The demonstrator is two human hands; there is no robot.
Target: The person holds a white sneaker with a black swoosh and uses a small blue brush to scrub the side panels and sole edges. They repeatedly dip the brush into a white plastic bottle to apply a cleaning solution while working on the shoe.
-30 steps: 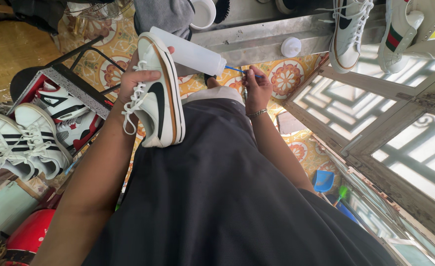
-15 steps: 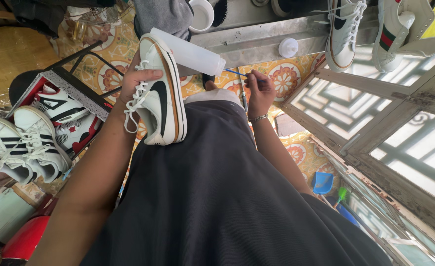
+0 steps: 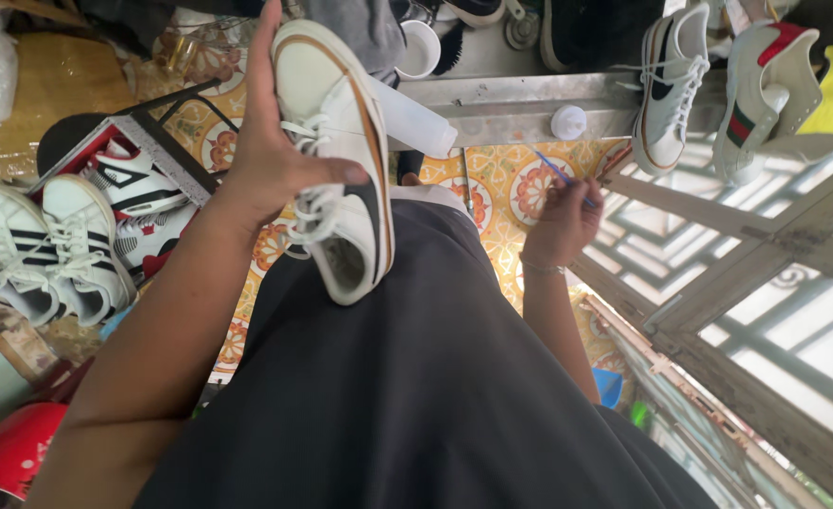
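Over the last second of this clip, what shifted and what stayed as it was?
The left hand lifted the white sneaker higher in the frame and tilted it, so it now covers more of the white squeeze bottle behind it. The right hand drew back from the bottle's tip towards the right, taking the thin blue brush with it. Both grips are unchanged, and the sneakers on the floor stayed put.

Daylight, bright overall, strongest at 3–5 o'clock: glass panes behind the grey wooden lattice frame (image 3: 718, 273) are blown out to white. Dark fabric lap (image 3: 416, 396) at 6 o'clock reads flat, almost no detail. White low-top sneaker with black and tan trim (image 3: 336, 151) is evenly lit with soft shadows. Slight motion softness on the right hand (image 3: 560, 221). Wide-angle stretch at all edges; corners soft.
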